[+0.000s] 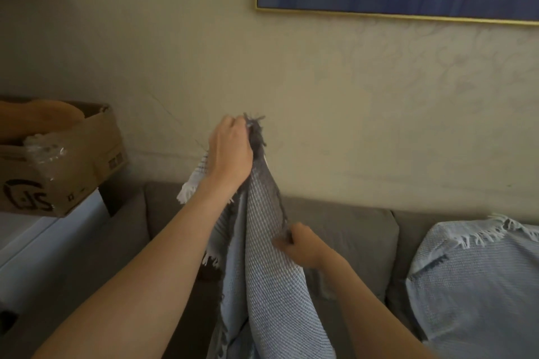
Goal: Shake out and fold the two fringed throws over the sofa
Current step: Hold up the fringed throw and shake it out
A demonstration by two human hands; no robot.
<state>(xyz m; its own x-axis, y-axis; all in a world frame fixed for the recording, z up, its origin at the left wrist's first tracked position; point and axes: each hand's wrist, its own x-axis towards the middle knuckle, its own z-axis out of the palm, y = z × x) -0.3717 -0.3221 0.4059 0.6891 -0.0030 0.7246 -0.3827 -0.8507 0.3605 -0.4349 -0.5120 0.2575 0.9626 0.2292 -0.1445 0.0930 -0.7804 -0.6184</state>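
Above the left end of the grey sofa [350,230], the left hand [230,151] clenches the dark fringed corner of 1 blue waffle-weave throw [271,285], raised high before the wall. The right hand [300,245] pinches its dark edge lower down, and the cloth hangs between the arms. The 2nd throw [478,285] lies heaped at the sofa's right end, fringe uppermost.

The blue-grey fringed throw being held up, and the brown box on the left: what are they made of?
The blue-grey fringed throw looks like soft woven cotton or similar yarn, matte: a waffle-like grid of threads shows, with loose tassels at its edges. The brown box looks like plain matte cardboard: creased flaps and black print.
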